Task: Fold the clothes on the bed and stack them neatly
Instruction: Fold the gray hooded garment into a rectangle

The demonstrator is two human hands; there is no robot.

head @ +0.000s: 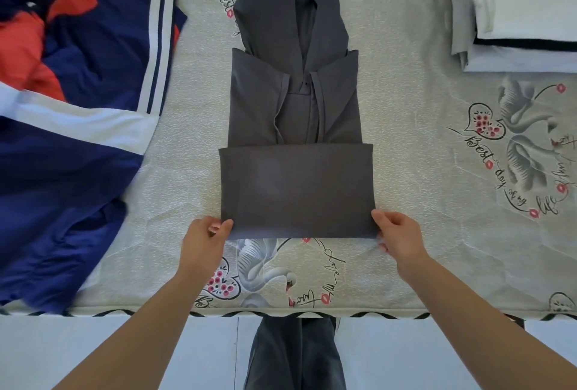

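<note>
A dark grey hooded garment [295, 108] lies lengthwise in the middle of the bed [421, 202], hood at the far end, both sleeves folded inward. Its near part is doubled over into a flat rectangle. My left hand [204, 242] pinches the near left corner of that fold, thumb on top. My right hand [396, 239] pinches the near right corner the same way. A pile of loose navy, red and white clothes [71, 127] covers the left side. A stack of folded white and grey clothes [518, 11] sits at the far right.
The bed's near edge [437, 316] has a black and white trim, with pale floor below it. My dark trousers [296, 355] show past that edge. The sheet carries swan and heart prints.
</note>
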